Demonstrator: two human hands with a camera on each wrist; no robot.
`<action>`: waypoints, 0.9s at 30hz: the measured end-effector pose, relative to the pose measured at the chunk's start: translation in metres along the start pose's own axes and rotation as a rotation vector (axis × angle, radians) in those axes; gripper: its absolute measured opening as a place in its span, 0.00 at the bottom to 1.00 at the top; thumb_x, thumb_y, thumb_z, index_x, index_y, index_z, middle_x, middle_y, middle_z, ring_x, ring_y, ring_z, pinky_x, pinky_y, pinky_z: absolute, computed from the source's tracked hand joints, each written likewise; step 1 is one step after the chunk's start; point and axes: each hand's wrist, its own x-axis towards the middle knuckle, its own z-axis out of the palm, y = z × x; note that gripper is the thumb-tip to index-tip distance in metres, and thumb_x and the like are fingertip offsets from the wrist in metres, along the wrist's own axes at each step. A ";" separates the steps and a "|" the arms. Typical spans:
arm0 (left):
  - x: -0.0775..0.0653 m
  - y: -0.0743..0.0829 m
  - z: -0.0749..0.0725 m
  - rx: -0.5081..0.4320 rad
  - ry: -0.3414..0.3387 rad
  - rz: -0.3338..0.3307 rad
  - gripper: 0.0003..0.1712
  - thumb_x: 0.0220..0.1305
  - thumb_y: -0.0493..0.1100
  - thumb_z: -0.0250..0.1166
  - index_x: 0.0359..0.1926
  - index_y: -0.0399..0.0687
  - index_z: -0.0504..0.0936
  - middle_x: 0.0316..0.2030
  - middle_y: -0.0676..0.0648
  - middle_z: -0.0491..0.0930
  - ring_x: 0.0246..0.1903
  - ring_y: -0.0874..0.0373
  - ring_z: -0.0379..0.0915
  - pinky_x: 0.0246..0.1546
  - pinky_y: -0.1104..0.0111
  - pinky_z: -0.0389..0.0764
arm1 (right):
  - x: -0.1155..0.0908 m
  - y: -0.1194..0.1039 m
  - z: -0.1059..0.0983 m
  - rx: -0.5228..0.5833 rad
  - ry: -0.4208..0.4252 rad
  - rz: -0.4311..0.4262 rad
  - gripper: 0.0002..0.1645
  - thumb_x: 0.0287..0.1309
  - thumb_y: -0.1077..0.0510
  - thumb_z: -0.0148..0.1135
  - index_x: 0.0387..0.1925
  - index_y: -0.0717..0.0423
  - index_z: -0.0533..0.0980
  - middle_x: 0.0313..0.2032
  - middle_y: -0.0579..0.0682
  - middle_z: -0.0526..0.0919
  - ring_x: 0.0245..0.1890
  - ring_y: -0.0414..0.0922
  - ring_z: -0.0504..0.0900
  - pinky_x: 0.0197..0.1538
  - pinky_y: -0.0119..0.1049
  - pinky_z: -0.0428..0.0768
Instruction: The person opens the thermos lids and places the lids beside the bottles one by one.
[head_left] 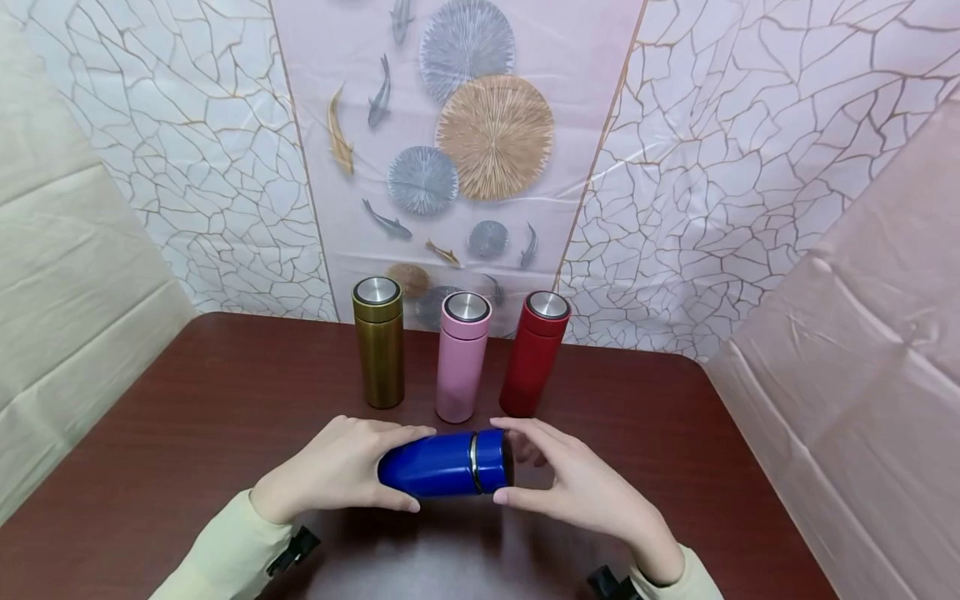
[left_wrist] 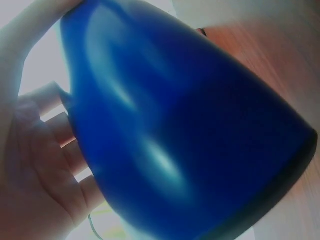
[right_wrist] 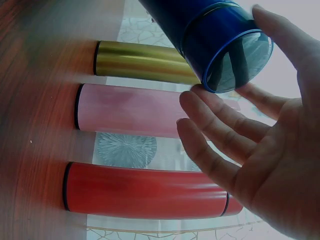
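Observation:
A blue thermos flask (head_left: 431,465) lies sideways in the air above the table's near half, its lid end (head_left: 491,460) to the right. My left hand (head_left: 352,467) grips its base end, thumb on the near side and fingers on the far side. At the other end, my right hand (head_left: 573,479) has its thumb and fingertips around the lid's rim. In the right wrist view, the thumb (right_wrist: 280,30) meets one edge of the lid and the fingers spread along the opposite edge. The blue body (left_wrist: 165,120) fills most of the left wrist view.
Behind the blue flask stand a gold flask (head_left: 381,350), a pink flask (head_left: 461,358) and a red flask (head_left: 531,358), all upright with silver-topped lids. They stand on a dark reddish table (head_left: 247,375). A patterned wall covering (head_left: 465,233) rises at its back edge.

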 end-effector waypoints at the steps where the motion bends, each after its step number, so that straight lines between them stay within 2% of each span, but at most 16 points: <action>1: 0.000 0.000 0.000 -0.001 0.001 -0.001 0.45 0.48 0.73 0.73 0.64 0.58 0.79 0.50 0.54 0.85 0.43 0.63 0.82 0.35 0.65 0.80 | 0.000 0.000 0.000 -0.003 0.000 -0.006 0.43 0.53 0.31 0.70 0.69 0.29 0.66 0.52 0.34 0.77 0.48 0.39 0.79 0.46 0.36 0.82; 6: -0.001 -0.002 -0.001 -0.012 0.012 -0.001 0.45 0.49 0.74 0.72 0.64 0.58 0.79 0.49 0.55 0.85 0.42 0.64 0.82 0.34 0.66 0.79 | -0.001 0.001 -0.002 -0.007 -0.023 0.011 0.47 0.53 0.29 0.69 0.72 0.23 0.60 0.57 0.34 0.76 0.52 0.38 0.78 0.51 0.42 0.81; 9: -0.001 -0.003 -0.001 -0.016 0.022 0.003 0.45 0.49 0.74 0.72 0.63 0.58 0.79 0.48 0.56 0.86 0.41 0.65 0.82 0.34 0.66 0.79 | 0.000 0.003 -0.001 -0.031 -0.009 -0.006 0.46 0.56 0.29 0.66 0.73 0.27 0.60 0.54 0.36 0.79 0.50 0.39 0.80 0.50 0.44 0.82; 14: 0.000 -0.004 -0.001 -0.031 0.020 -0.001 0.44 0.48 0.73 0.73 0.64 0.59 0.79 0.48 0.57 0.85 0.40 0.66 0.81 0.34 0.66 0.79 | 0.002 0.004 0.001 -0.079 0.030 -0.032 0.43 0.59 0.31 0.65 0.72 0.33 0.63 0.45 0.38 0.82 0.46 0.39 0.82 0.47 0.42 0.82; 18: 0.000 -0.005 0.000 -0.038 0.013 0.003 0.44 0.49 0.73 0.73 0.64 0.59 0.79 0.48 0.57 0.85 0.40 0.66 0.81 0.34 0.67 0.79 | 0.003 0.003 0.004 -0.063 0.020 -0.009 0.41 0.59 0.31 0.65 0.71 0.33 0.64 0.43 0.36 0.82 0.44 0.38 0.81 0.44 0.37 0.82; 22: 0.001 -0.005 0.000 -0.030 0.014 0.014 0.45 0.48 0.73 0.73 0.64 0.58 0.79 0.48 0.57 0.85 0.40 0.66 0.81 0.34 0.67 0.79 | 0.003 0.003 0.005 -0.015 0.002 0.006 0.42 0.58 0.31 0.66 0.71 0.30 0.63 0.48 0.36 0.80 0.46 0.40 0.81 0.42 0.34 0.81; 27: 0.001 -0.006 -0.001 -0.037 0.009 0.006 0.46 0.47 0.72 0.74 0.64 0.58 0.79 0.50 0.56 0.85 0.41 0.65 0.82 0.35 0.66 0.80 | 0.003 0.004 0.003 -0.019 0.002 -0.069 0.43 0.59 0.34 0.68 0.72 0.28 0.62 0.56 0.36 0.76 0.49 0.41 0.79 0.48 0.38 0.82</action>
